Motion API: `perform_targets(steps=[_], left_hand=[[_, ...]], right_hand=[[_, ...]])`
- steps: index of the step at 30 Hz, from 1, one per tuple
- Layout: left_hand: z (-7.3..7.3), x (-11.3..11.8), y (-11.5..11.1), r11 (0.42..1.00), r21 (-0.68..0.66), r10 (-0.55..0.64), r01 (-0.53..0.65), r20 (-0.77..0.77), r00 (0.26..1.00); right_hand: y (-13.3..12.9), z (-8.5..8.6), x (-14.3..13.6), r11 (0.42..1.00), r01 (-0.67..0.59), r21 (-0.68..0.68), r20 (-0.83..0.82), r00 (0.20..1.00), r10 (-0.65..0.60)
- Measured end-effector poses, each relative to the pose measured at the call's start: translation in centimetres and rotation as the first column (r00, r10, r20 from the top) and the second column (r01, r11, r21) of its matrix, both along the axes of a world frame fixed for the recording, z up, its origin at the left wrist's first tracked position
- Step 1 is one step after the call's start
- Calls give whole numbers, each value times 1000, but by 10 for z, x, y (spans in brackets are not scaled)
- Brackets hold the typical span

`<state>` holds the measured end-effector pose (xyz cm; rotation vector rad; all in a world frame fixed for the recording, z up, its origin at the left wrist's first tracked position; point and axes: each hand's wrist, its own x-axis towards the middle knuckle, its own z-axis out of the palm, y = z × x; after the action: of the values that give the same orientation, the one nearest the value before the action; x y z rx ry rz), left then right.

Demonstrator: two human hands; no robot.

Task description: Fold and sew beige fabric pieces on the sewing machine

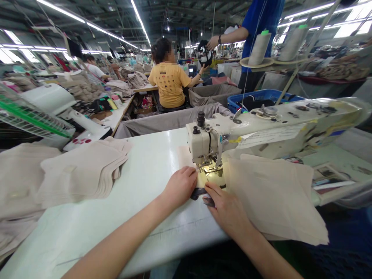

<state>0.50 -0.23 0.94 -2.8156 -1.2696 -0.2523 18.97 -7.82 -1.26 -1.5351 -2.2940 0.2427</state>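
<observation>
A white sewing machine (pixel 261 120) stands on the pale table, its needle area lit yellow. My left hand (pixel 181 185) lies just left of the presser foot, fingers curled together at the edge of a beige fabric piece (pixel 183 155) that runs under the machine head. Below and right of the needle, my right hand (pixel 225 207) has its fingertips at the near edge of the lit area, with a small dark object, too unclear to name, under the fingers. Beige fabric sheets (pixel 270 193) lie right of the needle, beside my right hand, and hang over the table's front edge.
Stacked beige pieces (pixel 84 170) cover the table's left side. Behind the table are a grey cloth-lined bin (pixel 171 121) and a blue crate (pixel 261 95). Thread cones (pixel 260 48) stand above the machine. A seated person in yellow (pixel 169 83) and another person's arm (pixel 234 35) are beyond.
</observation>
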Motion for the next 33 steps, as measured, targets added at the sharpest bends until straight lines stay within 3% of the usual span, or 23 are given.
perform_targets(steps=[4,8,14,23,33], left_hand=[[-7,-11,-25,992,8,-125,125,103,987],[-8,-15,-23,985,15,-174,173,125,977],[1,-10,-21,986,-8,-167,167,35,985],[7,1,-22,992,-58,-121,114,-143,982],[-4,-8,-31,976,16,-218,219,-49,975]], right_hand=[[-1,1,1,1000,-11,-24,-19,1000,11],[2,-2,4,1000,28,-5,-123,992,-28],[6,-6,10,994,109,11,-309,946,-100],[6,-1,8,997,79,-6,-226,971,-79],[5,10,5,996,-9,-90,65,998,14]])
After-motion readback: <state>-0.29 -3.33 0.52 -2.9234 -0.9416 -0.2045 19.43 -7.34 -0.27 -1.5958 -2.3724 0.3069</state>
